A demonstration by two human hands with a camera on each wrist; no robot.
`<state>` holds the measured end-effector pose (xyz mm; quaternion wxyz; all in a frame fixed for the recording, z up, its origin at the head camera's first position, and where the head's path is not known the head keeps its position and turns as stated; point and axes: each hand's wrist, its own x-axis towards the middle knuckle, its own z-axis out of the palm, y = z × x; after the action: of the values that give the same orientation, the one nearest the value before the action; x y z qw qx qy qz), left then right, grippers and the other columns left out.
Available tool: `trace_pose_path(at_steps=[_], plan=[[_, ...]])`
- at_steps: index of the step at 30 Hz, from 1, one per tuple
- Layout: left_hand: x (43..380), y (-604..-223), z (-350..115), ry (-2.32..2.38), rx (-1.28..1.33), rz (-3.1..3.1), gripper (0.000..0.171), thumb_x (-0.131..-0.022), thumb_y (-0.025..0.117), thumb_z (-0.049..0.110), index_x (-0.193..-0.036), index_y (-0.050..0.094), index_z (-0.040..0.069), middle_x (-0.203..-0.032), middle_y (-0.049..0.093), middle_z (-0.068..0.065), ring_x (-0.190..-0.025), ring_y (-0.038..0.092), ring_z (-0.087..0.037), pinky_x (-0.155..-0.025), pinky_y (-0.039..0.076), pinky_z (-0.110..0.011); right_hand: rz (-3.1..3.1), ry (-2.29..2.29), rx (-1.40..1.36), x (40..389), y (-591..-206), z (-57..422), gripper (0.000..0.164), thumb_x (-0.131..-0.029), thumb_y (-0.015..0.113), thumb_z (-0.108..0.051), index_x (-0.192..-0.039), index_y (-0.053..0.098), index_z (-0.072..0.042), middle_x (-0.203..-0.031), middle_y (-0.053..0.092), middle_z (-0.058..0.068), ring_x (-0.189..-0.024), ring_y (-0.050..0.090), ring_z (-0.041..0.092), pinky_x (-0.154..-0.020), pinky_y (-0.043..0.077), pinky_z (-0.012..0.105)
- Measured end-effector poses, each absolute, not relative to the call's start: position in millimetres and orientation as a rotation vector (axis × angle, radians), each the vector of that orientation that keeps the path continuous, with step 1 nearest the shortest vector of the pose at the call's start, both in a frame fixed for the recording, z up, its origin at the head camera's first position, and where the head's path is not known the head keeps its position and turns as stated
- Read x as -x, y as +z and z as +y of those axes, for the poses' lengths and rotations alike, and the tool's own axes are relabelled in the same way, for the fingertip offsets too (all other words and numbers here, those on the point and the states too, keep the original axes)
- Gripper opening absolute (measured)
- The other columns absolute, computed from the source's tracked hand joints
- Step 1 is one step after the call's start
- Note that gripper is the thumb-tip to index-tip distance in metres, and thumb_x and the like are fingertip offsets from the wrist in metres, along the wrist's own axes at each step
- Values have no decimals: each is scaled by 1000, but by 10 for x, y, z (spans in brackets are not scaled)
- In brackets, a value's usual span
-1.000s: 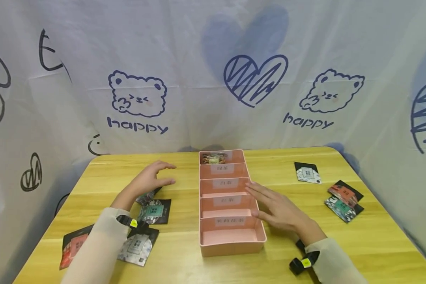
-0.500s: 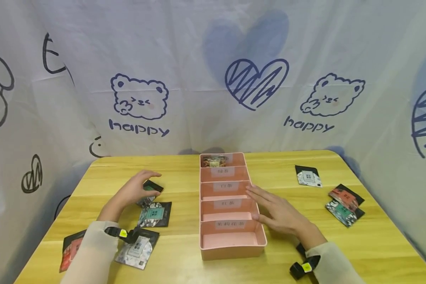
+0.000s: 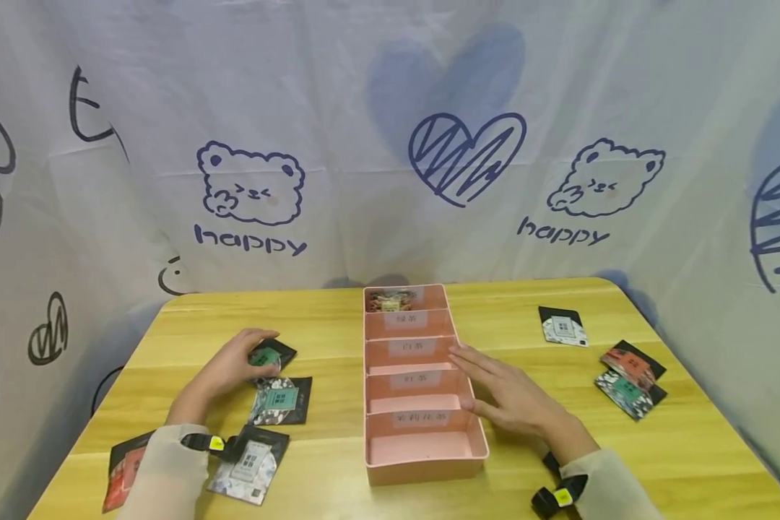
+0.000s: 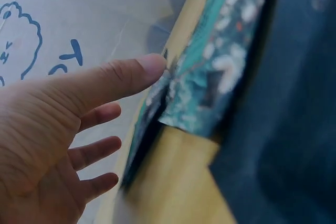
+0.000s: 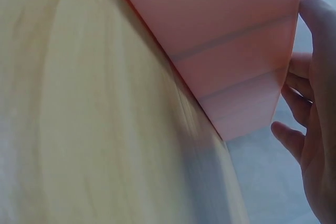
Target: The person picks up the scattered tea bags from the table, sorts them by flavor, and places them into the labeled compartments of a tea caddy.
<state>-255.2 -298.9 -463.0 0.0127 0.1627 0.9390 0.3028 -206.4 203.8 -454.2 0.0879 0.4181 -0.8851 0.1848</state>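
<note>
Left hand over probably wooden table

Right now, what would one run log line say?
Left hand: at farther left green packet | Right hand: touching pink box rim | Farthest compartment: small bag

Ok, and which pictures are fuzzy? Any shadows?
Head view: mostly clear, with neat edges on the box, though writing on its labels looks soft. Left wrist view: the nearer green packet is blurry, but creases show on the left hand. Right wrist view: the table looks smeary, with a soft grey shadow on it near the box.
</note>
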Motion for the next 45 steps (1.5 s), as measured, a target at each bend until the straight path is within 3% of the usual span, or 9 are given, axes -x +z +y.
trace_pose_path(at_steps=[7,15,21,26,30,35,45], plan=[[2557,-4677,-3007,938,-431,2931,77,-81,80,36,-142,48,1,-141,43,-27,-128,41,-47,-106,32,-63,-2647,548,-1213,2028,-4524,2058,67,-96,59,-38,-152,36,-9,-158,30,7,-141,33,30,-106,38,54],[2506,-4663,-3113,822,-323,2911,86,-81,80,38,-143,41,-7,-137,47,-32,-125,42,-50,-104,33,-64,-2656,540,-1220,2016,-4547,2039,67,-97,58,-39,-152,35,-9,-158,30,8,-140,34,31,-105,38,55],[2519,-4686,-3105,757,-338,2950,77,-80,80,40,-134,54,-8,-131,52,-31,-122,44,-51,-103,35,-64,-2657,532,-1209,1996,-4572,2068,67,-97,58,-40,-152,36,-9,-158,30,8,-141,34,30,-106,39,54],[2475,-4648,-3115,688,-256,3011,85,-77,81,45,-134,51,-11,-131,46,-35,-119,41,-55,-102,33,-66,-2635,519,-1205,2022,-4589,2067,67,-97,58,-40,-152,36,-10,-157,31,7,-140,34,29,-105,39,52],[2460,-4599,-3141,629,-195,3018,86,-75,82,48,-128,54,-14,-124,50,-35,-115,44,-54,-100,35,-65,-2628,514,-1216,2041,-4580,2057,67,-97,56,-42,-152,35,-10,-158,30,7,-140,34,29,-106,39,52],[2466,-4605,-3152,756,-231,2966,77,-73,85,42,-124,56,-9,-119,56,-27,-111,51,-45,-98,41,-61,-2654,523,-1213,2040,-4572,2040,67,-97,56,-42,-152,35,-10,-158,29,7,-141,33,29,-107,37,53],[2491,-4550,-3117,1017,-292,2934,68,-75,86,18,-132,52,3,-127,49,-23,-101,55,-36,-86,49,-51,-2668,527,-1204,2045,-4564,2039,67,-98,55,-41,-153,33,-11,-159,28,5,-142,32,29,-108,36,53]])
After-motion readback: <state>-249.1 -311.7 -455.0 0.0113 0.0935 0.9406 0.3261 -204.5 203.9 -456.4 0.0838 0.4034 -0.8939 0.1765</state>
